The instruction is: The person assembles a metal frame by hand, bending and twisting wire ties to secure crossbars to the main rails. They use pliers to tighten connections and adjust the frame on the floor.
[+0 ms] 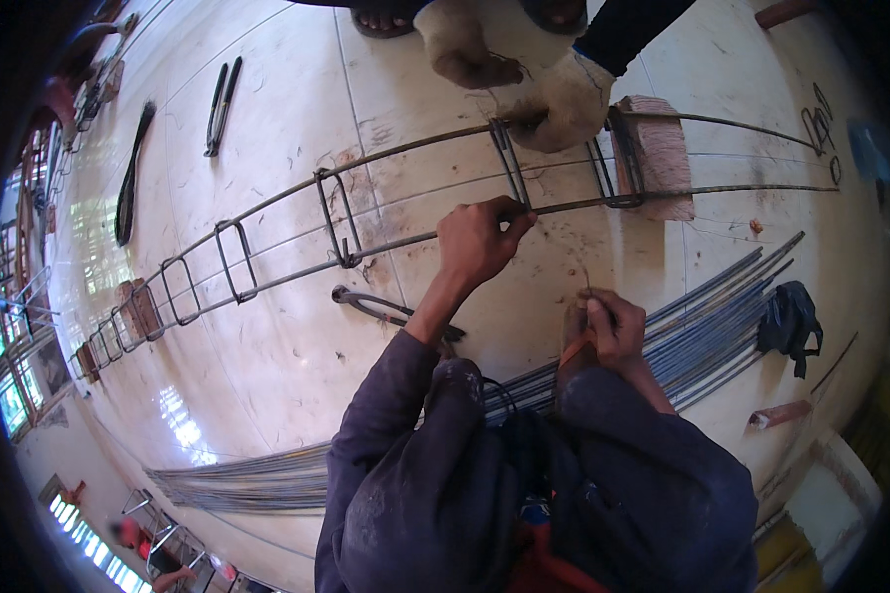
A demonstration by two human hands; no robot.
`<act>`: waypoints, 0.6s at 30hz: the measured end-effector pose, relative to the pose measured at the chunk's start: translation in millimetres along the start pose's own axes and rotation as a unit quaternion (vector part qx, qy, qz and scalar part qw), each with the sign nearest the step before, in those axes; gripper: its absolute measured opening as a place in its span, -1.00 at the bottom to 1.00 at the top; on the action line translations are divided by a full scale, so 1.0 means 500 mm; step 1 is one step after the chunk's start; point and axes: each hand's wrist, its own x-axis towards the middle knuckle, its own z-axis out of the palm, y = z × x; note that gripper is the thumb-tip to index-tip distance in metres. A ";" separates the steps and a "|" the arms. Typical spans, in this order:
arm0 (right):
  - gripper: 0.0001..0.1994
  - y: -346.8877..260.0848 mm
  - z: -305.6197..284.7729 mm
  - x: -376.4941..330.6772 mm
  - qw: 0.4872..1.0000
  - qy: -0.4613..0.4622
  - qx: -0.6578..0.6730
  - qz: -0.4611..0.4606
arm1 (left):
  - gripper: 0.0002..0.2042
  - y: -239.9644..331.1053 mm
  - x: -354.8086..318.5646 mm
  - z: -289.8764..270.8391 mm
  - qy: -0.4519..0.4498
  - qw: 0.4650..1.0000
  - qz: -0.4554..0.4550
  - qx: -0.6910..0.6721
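A long cage of steel reinforcing bars (297,280) with square stirrups runs across the floor in front of me. My left hand (480,240) is closed, thumb and fingertips pinching the near corner of a stirrup (509,163) where it meets the near bar. Above my foot, my right hand (618,331) pinches a thin tie wire (585,280) that sticks up from the fingertips. Across the cage, a co-worker's gloved hand (569,104) is at the far bar beside the same stirrup; their other glove (455,44) is nearby with thin wire.
Bricks (667,148) prop the cage. Pincers (376,304) lie by my left forearm, and a second pair (222,104) lies beyond the cage near a dark wire bundle (133,173). Loose steel rods (702,326) pass beneath me, with a black plastic bag (791,321) on their right end.
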 end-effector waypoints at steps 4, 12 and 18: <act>-0.79 0.028 -0.019 -0.038 0.991 -0.065 -0.118 0.020 | -0.73 0.004 0.002 -0.008 -0.014 1.000 -0.005 -0.007; -0.76 0.011 0.061 0.036 0.983 -0.148 -0.011 0.109 | -0.70 -0.001 0.002 -0.004 0.061 0.996 0.012 -0.059; -0.76 -0.017 0.114 0.079 0.989 -0.090 0.074 0.094 | -0.67 0.015 0.002 -0.022 0.013 0.998 -0.032 -0.043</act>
